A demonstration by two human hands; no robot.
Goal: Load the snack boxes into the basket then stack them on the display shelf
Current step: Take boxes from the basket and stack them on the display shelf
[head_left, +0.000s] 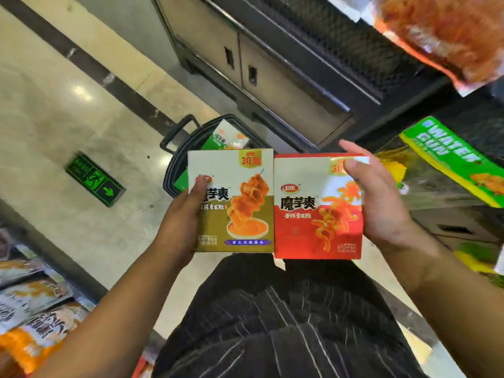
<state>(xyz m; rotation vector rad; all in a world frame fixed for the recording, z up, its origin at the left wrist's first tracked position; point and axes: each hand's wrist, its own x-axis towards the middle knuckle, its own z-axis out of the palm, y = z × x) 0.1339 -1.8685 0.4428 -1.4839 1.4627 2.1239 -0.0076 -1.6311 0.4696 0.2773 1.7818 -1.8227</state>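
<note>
My left hand (181, 219) grips a white and olive-gold snack box (240, 214) by its left edge. Beside it, edge to edge, my right hand (379, 203) holds a white and red snack box (308, 225) by its right side. Both boxes face up, above my lap. Below and behind them stands a black basket (174, 165) with a raised handle on the floor. A green and white snack box (225, 137) lies inside it, and the held boxes hide most of the basket's inside.
A dark display shelf unit (294, 85) with base cabinet doors stands ahead. Snack bags (447, 31) hang at top right, a green "water gun" pack (452, 159) sticks out at the right. More snack packets (35, 309) fill shelves at lower left. A green exit sign (95, 180) marks the beige floor.
</note>
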